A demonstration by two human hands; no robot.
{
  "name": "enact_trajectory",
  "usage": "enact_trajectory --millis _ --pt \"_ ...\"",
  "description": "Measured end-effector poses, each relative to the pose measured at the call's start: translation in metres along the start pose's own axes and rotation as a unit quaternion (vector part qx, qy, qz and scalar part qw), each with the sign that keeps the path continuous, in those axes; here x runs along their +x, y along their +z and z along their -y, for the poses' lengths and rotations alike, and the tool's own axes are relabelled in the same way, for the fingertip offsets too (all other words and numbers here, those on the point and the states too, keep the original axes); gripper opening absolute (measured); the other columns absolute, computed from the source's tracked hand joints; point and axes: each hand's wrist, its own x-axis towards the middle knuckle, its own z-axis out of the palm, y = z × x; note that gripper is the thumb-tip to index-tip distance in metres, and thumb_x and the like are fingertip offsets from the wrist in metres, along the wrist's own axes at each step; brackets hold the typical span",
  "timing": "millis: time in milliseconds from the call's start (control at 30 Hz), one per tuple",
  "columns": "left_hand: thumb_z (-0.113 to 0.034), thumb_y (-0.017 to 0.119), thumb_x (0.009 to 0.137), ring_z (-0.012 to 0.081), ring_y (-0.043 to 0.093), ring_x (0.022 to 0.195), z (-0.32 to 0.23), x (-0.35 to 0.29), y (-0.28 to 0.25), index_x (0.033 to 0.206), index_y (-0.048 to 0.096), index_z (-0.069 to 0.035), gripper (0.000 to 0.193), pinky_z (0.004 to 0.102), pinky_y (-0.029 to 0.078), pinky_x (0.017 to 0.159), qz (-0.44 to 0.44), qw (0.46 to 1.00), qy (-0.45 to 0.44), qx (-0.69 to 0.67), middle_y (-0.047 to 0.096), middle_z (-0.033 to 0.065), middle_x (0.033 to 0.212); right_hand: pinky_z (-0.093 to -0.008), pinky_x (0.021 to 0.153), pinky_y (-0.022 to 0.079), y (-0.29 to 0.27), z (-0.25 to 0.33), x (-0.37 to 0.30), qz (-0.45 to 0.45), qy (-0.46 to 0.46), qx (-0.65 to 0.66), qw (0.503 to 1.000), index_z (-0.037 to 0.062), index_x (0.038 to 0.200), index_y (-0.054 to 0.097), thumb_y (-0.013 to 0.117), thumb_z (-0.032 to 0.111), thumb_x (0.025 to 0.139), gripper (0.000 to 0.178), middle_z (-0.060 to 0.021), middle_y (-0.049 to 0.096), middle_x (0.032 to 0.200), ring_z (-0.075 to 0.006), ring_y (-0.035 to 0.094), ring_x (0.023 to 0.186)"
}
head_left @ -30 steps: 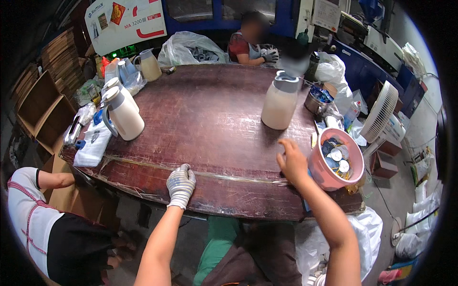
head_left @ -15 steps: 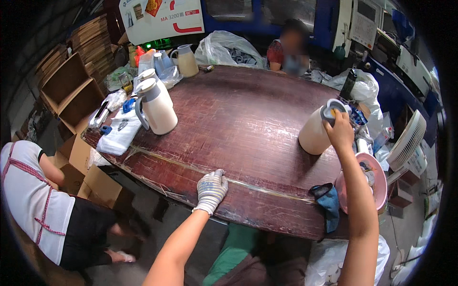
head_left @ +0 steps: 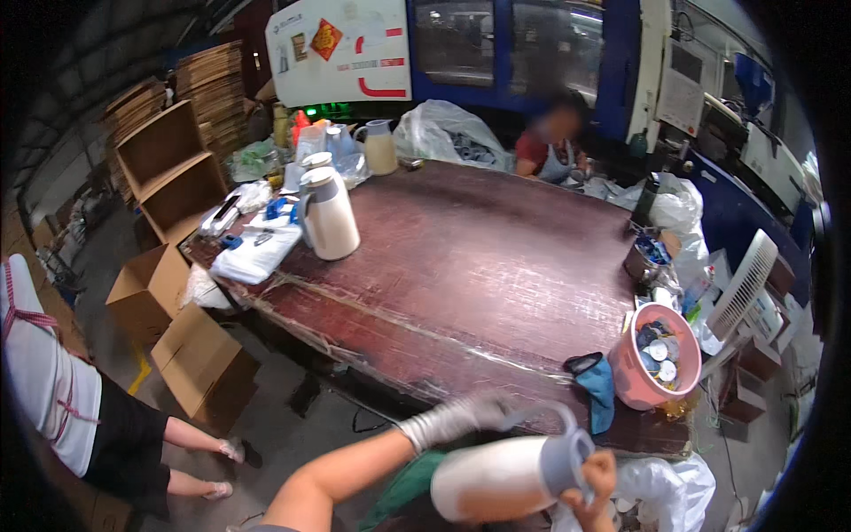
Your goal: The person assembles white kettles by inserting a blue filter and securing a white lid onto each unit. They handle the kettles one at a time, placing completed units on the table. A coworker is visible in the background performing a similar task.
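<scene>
Jug (head_left: 487, 474), cream-white with grey collar (head_left: 557, 465), is already off the dark-red worktop (head_left: 479, 275), tipped sideways, bare right hand (head_left: 594, 479) pinching its collar; gloved left hand (head_left: 474, 417) blurs beside the handle (head_left: 545, 409), hold unclear; two pale grey-handled jugs (head_left: 331, 220) stand there, unheld.

1 fisheye view, from the wearer's head, facing down and forward across the table (head_left: 496, 244), near edge close

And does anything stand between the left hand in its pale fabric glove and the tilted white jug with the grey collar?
Nothing visible does: the gloved left hand is beside the looped grey handle of the white jug; blur hides whether they touch.
</scene>
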Motion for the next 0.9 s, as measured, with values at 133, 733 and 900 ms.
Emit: enact_trajectory --millis 133,733,900 --pt "-0.009 0.066 0.079 0.0135 0.058 0.095 0.001 -0.038 0.075 0.109 0.064 -0.004 0.03 0.0305 0.047 0.086 0.047 0.995 -0.048 -0.08 0.065 0.0042 0.099 -0.035 0.082 0.049 0.002 0.049 -0.029 0.106 0.105 0.06 0.987 0.0036 0.12 0.061 0.078 0.021 0.077 0.05 -0.0143 0.059 0.117 -0.0263 0.056 0.101" --pt "-0.009 0.065 0.078 0.0096 0.057 0.082 -0.017 -0.07 0.077 0.101 0.065 -0.007 0.023 0.0268 0.046 0.074 -0.104 0.98 -0.085 -0.148 0.065 -0.0012 0.085 -0.0433 0.101 0.036 -0.054 -0.067 -0.244 0.309 0.505 -0.412 0.693 0.0128 0.125 0.06 0.057 0.051 0.084 0.056 -0.0172 0.058 0.122 -0.0314 0.047 0.119" --pt "-0.012 0.064 0.077 0.0137 0.06 0.085 -0.017 -0.077 0.081 0.104 0.065 -0.006 0.028 0.0293 0.047 0.078 -0.133 0.977 -0.067 -0.154 0.068 0.002 0.089 -0.0391 0.093 0.042 -0.062 -0.064 -0.25 0.241 0.463 -0.423 0.74 0.0083 0.121 0.062 0.06 0.04 0.088 0.046 -0.0148 0.061 0.113 -0.027 0.053 0.108"
